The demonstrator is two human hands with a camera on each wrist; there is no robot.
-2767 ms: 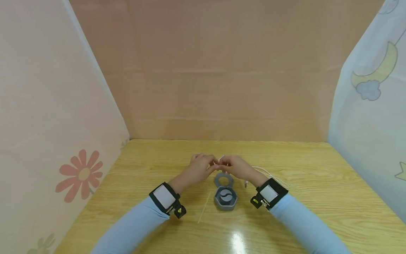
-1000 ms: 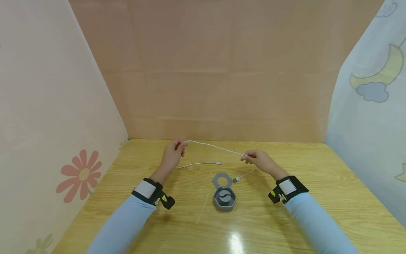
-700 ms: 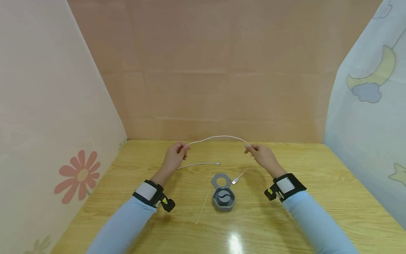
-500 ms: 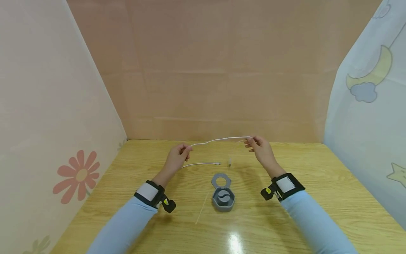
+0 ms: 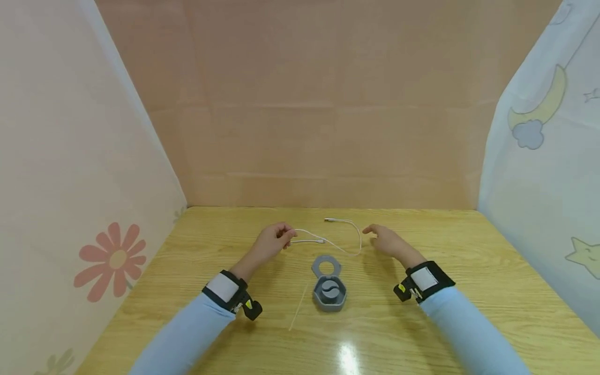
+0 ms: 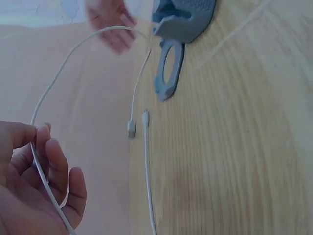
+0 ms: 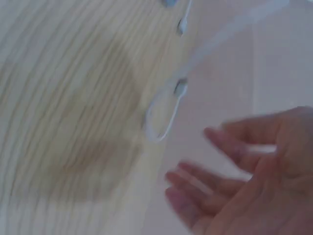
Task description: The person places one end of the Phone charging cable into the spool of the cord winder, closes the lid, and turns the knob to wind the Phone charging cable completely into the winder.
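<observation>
Half a second ago both hands stretched the thin white charging cable [image 5: 344, 232] taut; now the right hand [image 5: 385, 241] has let go, fingers spread. The left hand [image 5: 274, 240] alone pinches it, so it droops behind the grey hexagonal plastic winder case [image 5: 329, 284] on the wooden table [image 5: 469, 271].

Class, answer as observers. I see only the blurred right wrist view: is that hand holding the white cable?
Observer: No. In the head view the right hand is open, the white cable curving just beside its fingertips.
Operator: Who holds it then?
Observer: The left hand pinches it, shown in the left wrist view.
Operator: Anything nearer me?
Observer: An open grey case sits on the table between both wrists.
</observation>
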